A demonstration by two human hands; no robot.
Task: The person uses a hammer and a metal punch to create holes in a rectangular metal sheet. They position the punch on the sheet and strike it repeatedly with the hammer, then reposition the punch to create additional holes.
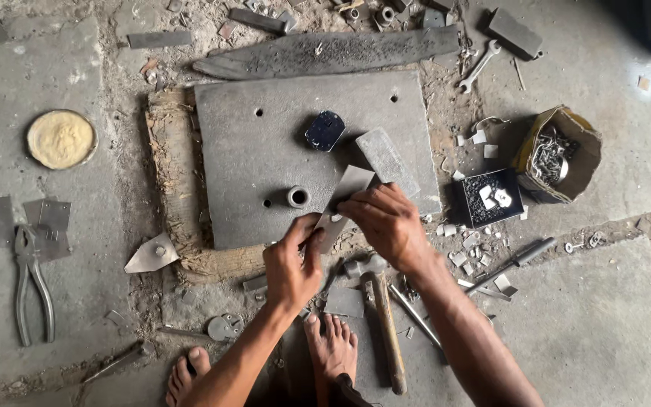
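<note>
Sheet-metal piece [346,197], a thin grey strip, lies slanted over the near edge of the big steel plate [265,151], which rests flat on the concrete floor [604,324] and is the largest thing here. Beyond the plate sits a long dark slab [325,53]. On the plate lie a rectangular grey block [387,160], touching the strip's far end, a dark blue tin [325,130] and a short metal ring [297,197]. Right hand [388,224] presses down on the strip, fingers together on its middle; left hand [293,265] pinches the strip's near end between thumb and fingers. A wooden-handled hammer [386,324] lies between the forearms, pliers [32,283] well off to the left, and a small black tray [486,197] of bits and a torn box of screws [559,154] to the right.
</note>
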